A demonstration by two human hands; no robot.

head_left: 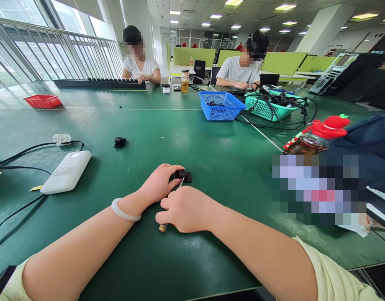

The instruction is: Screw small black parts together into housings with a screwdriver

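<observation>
With left hand [157, 182], grasping the left end of a small black part [187, 176] between thumb and forefinger, low on the green table [142, 263]. With right hand [189, 211], wrapped around what looks like a screwdriver [162, 228], showing only its handle end below and thin shaft above; pointed at the near side of the part, close beside the left thumb. Cannot tell whether touching. Likely light, stiff and hard, probably plastic, so apt to skid or spin under sideways push on such a smooth surface. Perhaps fragile around the raised, glossy middle; best held by the flat outer edges with 2 fingers, clear of the tip. Farther off, 1 similar black piece [120, 142], lying untouched.
</observation>
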